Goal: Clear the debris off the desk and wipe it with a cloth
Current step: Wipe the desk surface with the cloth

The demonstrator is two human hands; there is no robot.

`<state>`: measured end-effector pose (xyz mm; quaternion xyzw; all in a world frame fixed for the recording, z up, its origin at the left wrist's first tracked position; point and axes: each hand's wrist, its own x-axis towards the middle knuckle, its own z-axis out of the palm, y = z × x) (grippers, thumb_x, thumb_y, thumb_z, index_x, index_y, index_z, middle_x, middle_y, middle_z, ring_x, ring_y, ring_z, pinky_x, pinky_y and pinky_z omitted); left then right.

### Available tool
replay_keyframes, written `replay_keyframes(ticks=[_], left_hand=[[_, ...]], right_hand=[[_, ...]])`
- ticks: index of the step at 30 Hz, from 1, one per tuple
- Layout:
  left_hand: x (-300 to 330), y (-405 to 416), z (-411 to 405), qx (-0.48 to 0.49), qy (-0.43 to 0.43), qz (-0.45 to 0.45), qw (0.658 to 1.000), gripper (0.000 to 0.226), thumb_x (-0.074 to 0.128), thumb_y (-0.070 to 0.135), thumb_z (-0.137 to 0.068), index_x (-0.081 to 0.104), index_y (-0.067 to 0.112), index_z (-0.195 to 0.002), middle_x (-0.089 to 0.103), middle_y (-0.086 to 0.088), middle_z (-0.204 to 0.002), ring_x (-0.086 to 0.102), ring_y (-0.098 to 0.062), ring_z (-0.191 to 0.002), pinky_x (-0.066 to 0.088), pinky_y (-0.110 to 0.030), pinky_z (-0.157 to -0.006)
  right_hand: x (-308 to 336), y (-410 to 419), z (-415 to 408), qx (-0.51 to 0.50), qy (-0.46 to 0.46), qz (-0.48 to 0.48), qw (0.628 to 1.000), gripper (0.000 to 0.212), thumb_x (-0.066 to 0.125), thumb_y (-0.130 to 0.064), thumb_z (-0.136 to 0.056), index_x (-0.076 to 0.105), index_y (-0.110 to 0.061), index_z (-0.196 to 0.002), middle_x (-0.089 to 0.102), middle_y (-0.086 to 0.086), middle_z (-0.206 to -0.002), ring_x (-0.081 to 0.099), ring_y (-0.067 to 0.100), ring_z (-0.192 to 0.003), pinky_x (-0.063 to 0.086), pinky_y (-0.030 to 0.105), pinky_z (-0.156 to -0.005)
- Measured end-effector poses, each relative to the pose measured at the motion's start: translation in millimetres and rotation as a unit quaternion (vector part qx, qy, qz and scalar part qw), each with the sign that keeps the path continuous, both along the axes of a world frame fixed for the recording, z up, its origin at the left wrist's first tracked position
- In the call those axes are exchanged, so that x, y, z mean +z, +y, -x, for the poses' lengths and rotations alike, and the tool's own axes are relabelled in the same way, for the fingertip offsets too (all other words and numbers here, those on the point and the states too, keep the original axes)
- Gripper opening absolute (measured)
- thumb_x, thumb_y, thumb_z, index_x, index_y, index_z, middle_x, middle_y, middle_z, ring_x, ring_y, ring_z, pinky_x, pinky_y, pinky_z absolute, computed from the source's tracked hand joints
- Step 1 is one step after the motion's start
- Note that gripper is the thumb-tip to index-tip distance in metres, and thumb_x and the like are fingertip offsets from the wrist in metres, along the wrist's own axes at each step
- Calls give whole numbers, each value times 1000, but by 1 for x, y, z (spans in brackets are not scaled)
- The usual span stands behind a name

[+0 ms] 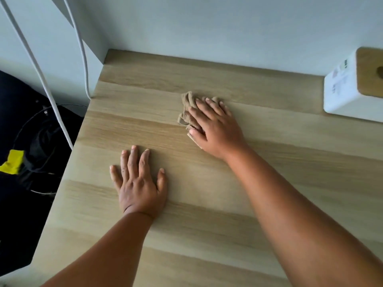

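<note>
The right hand (215, 129) presses a crumpled tan cloth (187, 109) flat-fingered onto the pale wood-grain worktop (207, 235) toward its far middle. The left hand (138, 183) rests spread, palm down, nearer.

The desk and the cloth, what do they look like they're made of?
Desk: pale wood or wood-look laminate, matte, with long grain bands; which one is unclear. Cloth: soft tan fabric, crumpled in folds under the right hand.
</note>
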<state>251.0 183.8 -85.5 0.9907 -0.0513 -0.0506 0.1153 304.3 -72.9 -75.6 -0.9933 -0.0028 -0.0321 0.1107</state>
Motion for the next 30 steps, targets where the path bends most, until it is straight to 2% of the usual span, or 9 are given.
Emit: replay_keyframes(ticks=[2, 5, 11, 14, 18, 21, 25, 27, 30], left_hand=[[-1, 0, 0, -3, 2, 6, 1000, 67, 33, 59, -94, 30, 28, -154, 14, 0, -170, -3, -18, -159, 0, -56, -126], [-1, -1, 0, -2, 0, 7, 1000, 67, 32, 59, -94, 30, 29, -154, 14, 0, -170, -4, -18, -159, 0, -56, -126], [-2, -1, -1, 1, -4, 7, 1000, 65, 35, 57, -94, 31, 29, -152, 18, -1, -169, -1, -19, -159, 3, -58, -126], [-4, -1, -1, 0, -6, 8, 1000, 64, 36, 56, -94, 31, 29, -152, 17, -1, -170, -1, -19, -159, 2, -58, -126], [-3, 0, -1, -4, 2, 0, 1000, 66, 33, 57, -95, 29, 27, -154, 15, -1, -170, -3, -19, -159, 0, -57, -126], [1, -2, -1, -1, 8, 1, 1000, 68, 31, 58, -95, 29, 26, -154, 15, -2, -171, -2, -20, -159, 0, -56, -126], [4, -2, -2, -5, 21, -2, 1000, 69, 30, 58, -93, 29, 25, -155, 14, -3, -171, -3, -20, -159, -2, -56, -126], [5, 0, -2, -7, 32, -1, 999, 70, 29, 58, -93, 27, 25, -155, 12, -2, -171, -5, -20, -159, -3, -56, -126], [8, -1, -1, -8, 35, 0, 999, 72, 27, 59, -93, 28, 24, -155, 11, -3, -171, -5, -20, -158, -2, -57, -126]], right_hand=[[-2, -48, 37, -115, -6, -2, 993, 64, 49, -56, -94, 51, -22, -149, 44, 5, -160, 38, 32, -148, 25, 53, -122], [-2, -104, 73, -264, 7, 16, 964, 65, 44, -54, -95, 49, -18, -149, 41, 11, -160, 36, 36, -147, 25, 56, -121], [0, -86, 30, -349, 58, 23, 935, 69, 38, -44, -90, 36, -21, -155, 27, 13, -165, 23, 42, -151, 17, 66, -120], [2, -67, -2, -325, 82, 18, 942, 71, 34, -47, -91, 32, -24, -158, 21, 13, -168, 17, 44, -153, 12, 66, -121], [4, -19, -22, -212, 88, 15, 973, 70, 27, -50, -95, 27, -26, -160, 15, 9, -171, 10, 39, -156, 6, 62, -125], [3, 16, 8, -108, 54, 9, 993, 65, 41, -47, -97, 38, -22, -157, 24, 8, -169, 16, 36, -156, 11, 59, -125], [-1, 7, 76, 12, 29, 22, 999, 59, 46, -42, -99, 45, -21, -154, 33, 5, -166, 24, 30, -155, 18, 54, -124], [-1, -15, 111, 25, 28, 35, 999, 58, 49, -41, -98, 46, -22, -153, 34, 3, -166, 24, 27, -155, 20, 53, -125], [3, -57, 162, -35, 38, 39, 998, 58, 50, -39, -98, 47, -20, -152, 34, 4, -165, 27, 28, -154, 26, 54, -122]])
